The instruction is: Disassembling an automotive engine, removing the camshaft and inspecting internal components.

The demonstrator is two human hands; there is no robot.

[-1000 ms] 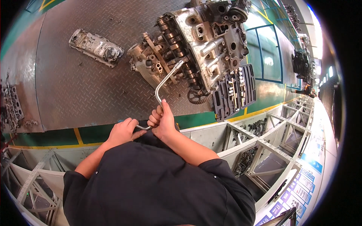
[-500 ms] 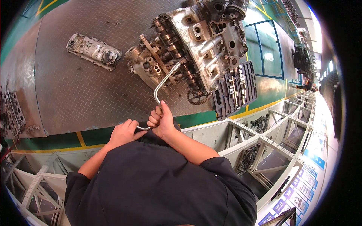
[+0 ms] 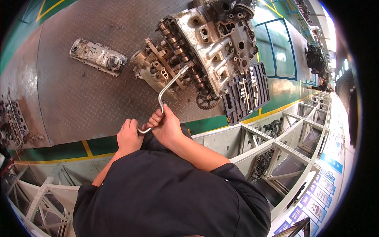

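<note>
A silver crank-shaped speed wrench (image 3: pixel 170 84) slants up from my hands to the engine. Its socket end sits at a camshaft cap beside the dark camshaft (image 3: pixel 180 54), on the cylinder head (image 3: pixel 205 59). My right hand (image 3: pixel 166 126) is closed around the wrench's middle, just below its bend. At the near end, my left hand (image 3: pixel 129 137) closes over the handle, which partly hides behind the fingers. Below the camshaft, a toothed pulley (image 3: pixel 207 102) projects from the engine. Next to the camshaft stands another worn metal engine part (image 3: pixel 152 65).
An open dark socket case (image 3: pixel 237 100) lies right of the engine. A dirty valve cover (image 3: pixel 98 56) rests on the tread-plate table (image 3: pixel 94 94). Another metal part (image 3: pixel 15 122) is at the far left. Pale metal frames (image 3: pixel 272 146) run along my right and lower left.
The wrench's crank has turned a little, its bend and near end shifting left. My right hand moved slightly left with it, and my left hand tilted more upright.
</note>
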